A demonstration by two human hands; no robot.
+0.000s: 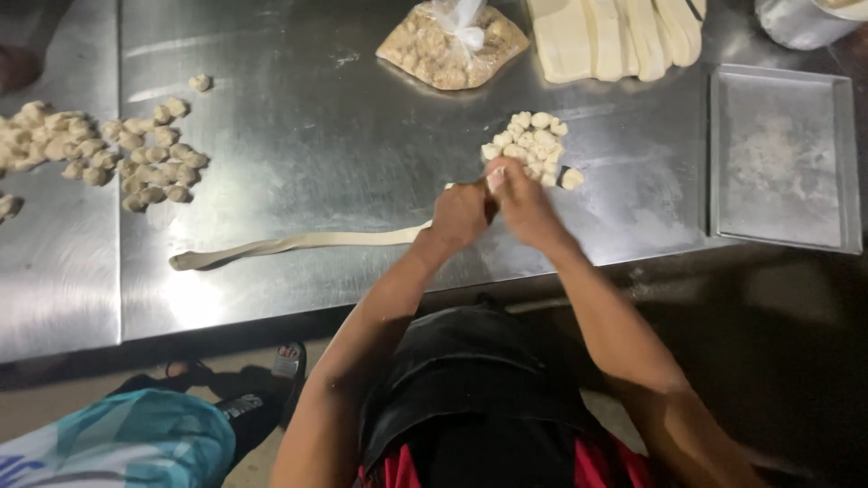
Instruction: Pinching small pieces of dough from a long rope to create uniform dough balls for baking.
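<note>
A long flat strip of pale dough (298,242) lies across the steel table (316,136), running from the left up to my hands. My left hand (459,215) grips the strip's right end. Beside it, my right hand (523,203) pinches the same end with its fingertips. Just beyond my fingers sits a small heap of cut dough pieces (532,147).
A bigger spread of dough pieces (99,149) covers the table's left part. At the back lie a tied plastic bag of crumbly filling (452,45) and folded dough sheets (615,36). An empty floured metal tray (782,158) sits right. Another person's feet (244,380) stand below left.
</note>
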